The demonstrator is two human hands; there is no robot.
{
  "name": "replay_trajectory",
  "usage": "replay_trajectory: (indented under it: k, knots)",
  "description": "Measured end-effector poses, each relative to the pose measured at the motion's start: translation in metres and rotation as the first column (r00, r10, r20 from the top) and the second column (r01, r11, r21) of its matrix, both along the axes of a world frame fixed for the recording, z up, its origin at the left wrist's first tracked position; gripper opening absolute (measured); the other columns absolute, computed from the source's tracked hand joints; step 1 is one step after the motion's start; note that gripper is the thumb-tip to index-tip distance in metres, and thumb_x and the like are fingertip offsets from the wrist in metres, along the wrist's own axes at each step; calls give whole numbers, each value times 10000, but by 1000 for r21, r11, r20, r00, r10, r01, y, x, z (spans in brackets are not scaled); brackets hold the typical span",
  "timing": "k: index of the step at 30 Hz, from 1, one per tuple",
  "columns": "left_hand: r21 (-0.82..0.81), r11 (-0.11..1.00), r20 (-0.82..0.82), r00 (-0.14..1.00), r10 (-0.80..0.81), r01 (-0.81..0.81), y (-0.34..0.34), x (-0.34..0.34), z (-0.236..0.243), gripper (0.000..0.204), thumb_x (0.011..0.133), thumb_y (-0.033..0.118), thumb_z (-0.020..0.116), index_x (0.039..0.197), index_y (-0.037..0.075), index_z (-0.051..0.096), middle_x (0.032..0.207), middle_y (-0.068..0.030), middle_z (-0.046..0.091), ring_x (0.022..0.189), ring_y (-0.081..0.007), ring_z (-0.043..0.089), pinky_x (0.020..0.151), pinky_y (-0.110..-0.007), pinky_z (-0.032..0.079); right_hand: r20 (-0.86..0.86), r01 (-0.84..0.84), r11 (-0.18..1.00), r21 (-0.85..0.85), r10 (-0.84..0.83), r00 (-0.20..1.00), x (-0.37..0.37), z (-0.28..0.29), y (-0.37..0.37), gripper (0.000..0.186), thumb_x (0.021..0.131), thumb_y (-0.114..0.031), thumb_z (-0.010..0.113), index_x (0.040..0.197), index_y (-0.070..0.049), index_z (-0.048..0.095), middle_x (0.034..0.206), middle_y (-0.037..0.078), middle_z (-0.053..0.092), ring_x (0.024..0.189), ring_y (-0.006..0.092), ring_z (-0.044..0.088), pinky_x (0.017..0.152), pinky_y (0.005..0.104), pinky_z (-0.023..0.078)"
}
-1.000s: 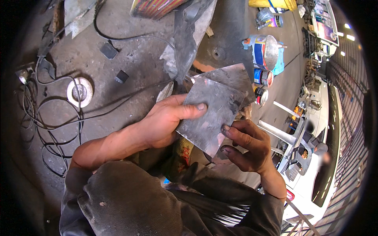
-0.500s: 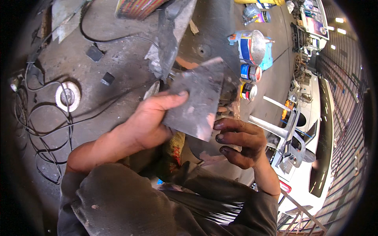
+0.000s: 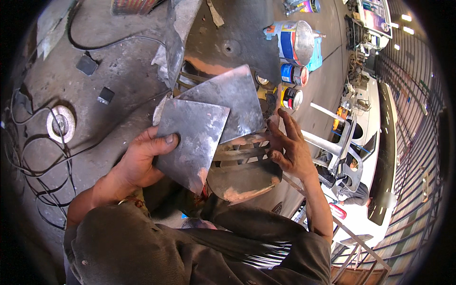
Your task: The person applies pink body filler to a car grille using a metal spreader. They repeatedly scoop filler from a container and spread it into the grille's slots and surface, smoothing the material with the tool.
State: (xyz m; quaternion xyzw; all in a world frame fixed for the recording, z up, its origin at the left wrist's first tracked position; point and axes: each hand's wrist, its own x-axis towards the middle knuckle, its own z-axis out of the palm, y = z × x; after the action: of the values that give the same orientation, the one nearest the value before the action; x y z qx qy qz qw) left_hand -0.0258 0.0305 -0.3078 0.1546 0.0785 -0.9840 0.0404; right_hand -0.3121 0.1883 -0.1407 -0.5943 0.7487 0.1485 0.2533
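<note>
My left hand (image 3: 145,154) pinches a thin grey rectangular plate (image 3: 192,137), thumb on top and fingers underneath. Its scuffed face carries pale and pinkish smears. A second, similar plate (image 3: 232,102) shows behind it, partly covered. Whether the left hand also holds that one, or it rests on the part below, I cannot tell. Beneath both is a dark, slotted vehicle body panel (image 3: 244,175) with pinkish patches. At the panel's right edge, my right hand (image 3: 294,152) is open, fingers apart and fingertips at or just over the edge.
Cans of blue and red (image 3: 294,74) and yellow and black (image 3: 290,98) stand right of the panel, near a large pail (image 3: 297,42). Black cable (image 3: 40,166) coils left on the floor beside a round pale disc (image 3: 61,124). A white vehicle (image 3: 380,156) and another person (image 3: 356,194) are farther right.
The plate in my left hand has moved left and down, and the second plate now shows fanned out behind it. My right hand has moved up and away from the plate to the panel's edge.
</note>
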Motion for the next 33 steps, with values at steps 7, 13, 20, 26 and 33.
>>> replay_trajectory:
  k: [7,13,20,26,33]
  knots:
    - [-48,999,22,999,22,-21,3,-8,-2,427,891,194,620,1248,-24,533,1167,-162,634,1064,-290,632,960,-451,487,-56,-39,998,38,42,998,4,-7,-2,759,876,-679,414,1301,-66,550,1480,250,295,1336,459,314,1088,507,288]
    - [-75,997,20,999,26,-24,3,-9,-2,431,892,197,626,1248,-27,533,1176,-164,631,1068,-292,631,958,-448,489,-69,-86,996,19,87,994,7,1,-7,677,902,-631,415,1239,-77,606,1456,228,351,1323,440,347,1070,497,313]
    - [-56,998,-40,999,16,-18,-1,-5,-2,354,902,104,602,1229,-23,549,1154,-124,637,1064,-252,622,963,-416,475,25,103,966,-237,-100,995,7,12,-11,384,854,-201,579,1204,-44,607,1291,202,527,1215,405,487,1006,457,413]
    - [-236,968,24,997,-78,82,-10,11,-9,421,816,135,682,1182,-45,581,1108,-126,657,1060,-247,614,954,-377,463,84,273,863,-425,-263,961,-26,15,-18,304,853,-5,585,1156,10,604,1175,212,611,1113,323,589,924,385,466]
    - [-649,760,138,979,153,-28,-44,83,-28,620,695,231,774,1207,-46,560,1119,-144,647,1031,-279,627,920,-390,491,-319,289,860,-422,-438,840,-214,-50,-137,367,887,-308,549,1172,-104,660,1095,208,649,1021,376,626,897,404,485]
